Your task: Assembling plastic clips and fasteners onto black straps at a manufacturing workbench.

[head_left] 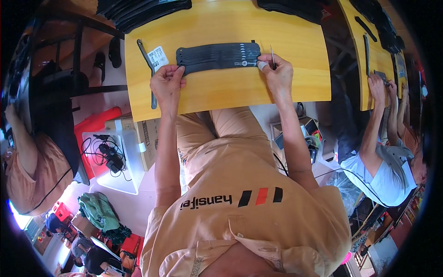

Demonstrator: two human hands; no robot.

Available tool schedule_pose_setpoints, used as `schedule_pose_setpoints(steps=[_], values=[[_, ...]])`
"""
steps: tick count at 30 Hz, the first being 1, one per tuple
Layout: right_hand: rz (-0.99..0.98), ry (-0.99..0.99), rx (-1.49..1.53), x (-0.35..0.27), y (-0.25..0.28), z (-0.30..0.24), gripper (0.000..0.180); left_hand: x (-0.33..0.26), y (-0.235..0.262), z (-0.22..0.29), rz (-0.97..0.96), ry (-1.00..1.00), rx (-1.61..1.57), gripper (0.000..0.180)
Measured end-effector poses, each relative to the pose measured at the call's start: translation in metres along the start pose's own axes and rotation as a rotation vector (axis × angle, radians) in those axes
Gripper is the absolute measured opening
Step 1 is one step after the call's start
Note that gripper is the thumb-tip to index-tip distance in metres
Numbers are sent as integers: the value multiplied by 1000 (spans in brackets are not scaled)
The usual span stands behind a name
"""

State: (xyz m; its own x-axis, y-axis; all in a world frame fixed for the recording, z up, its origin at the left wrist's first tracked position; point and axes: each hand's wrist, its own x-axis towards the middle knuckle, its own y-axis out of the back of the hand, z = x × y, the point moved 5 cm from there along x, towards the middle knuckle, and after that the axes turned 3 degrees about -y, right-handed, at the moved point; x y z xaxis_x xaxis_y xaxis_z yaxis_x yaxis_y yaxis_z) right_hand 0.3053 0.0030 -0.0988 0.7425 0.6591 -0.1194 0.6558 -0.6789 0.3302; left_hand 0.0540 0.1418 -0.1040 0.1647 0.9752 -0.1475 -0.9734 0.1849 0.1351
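Overhead, a yellow wooden tabletop point(221, 92) fills the upper middle of the frame, with pale floor below it crowded by a cardboard box point(146, 138), a white plastic tray of black cables point(113, 159) and a red bin point(94, 124) at centre left. A second yellow table point(376, 60) runs along the upper right, where another person's hand point(377, 85) works on a dark strip. The wearer's forearms rise from the lower middle to the near table edge. The left hand point(167, 83) is curled, fingertips pinching the left end of a fanned stack of black straps point(217, 57) lying flat across the table's upper centre. The right hand point(277, 71) presses on the stack's right end, its fingers closed around a thin metal pin point(272, 56) that stands upright; one fingertip wears white tape. The hands are well apart, one at each end of the stack. One loose black strap point(148, 69) with one white tag point(159, 57) lies at the table's left edge. Two more piles of black straps sit at the top edge; the number of straps in the fan cannot be told
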Motion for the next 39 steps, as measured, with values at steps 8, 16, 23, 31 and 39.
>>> schedule_pose_setpoints(steps=[8,16,23,31,39], values=[[3,-13,15,-1,-1,-4,8,-1,-1,3,25,19,27,11],[12,-8,-4,-1,0,-3,8,-1,-1,4,34,17,56,10],[20,-14,-6,0,-1,0,8,-1,-1,5,41,-10,78,10],[37,-13,-24,-1,0,-5,7,-2,-1,5,30,-22,73,10],[50,5,-48,-1,-1,-5,8,-1,-2,6,30,-15,141,10]])
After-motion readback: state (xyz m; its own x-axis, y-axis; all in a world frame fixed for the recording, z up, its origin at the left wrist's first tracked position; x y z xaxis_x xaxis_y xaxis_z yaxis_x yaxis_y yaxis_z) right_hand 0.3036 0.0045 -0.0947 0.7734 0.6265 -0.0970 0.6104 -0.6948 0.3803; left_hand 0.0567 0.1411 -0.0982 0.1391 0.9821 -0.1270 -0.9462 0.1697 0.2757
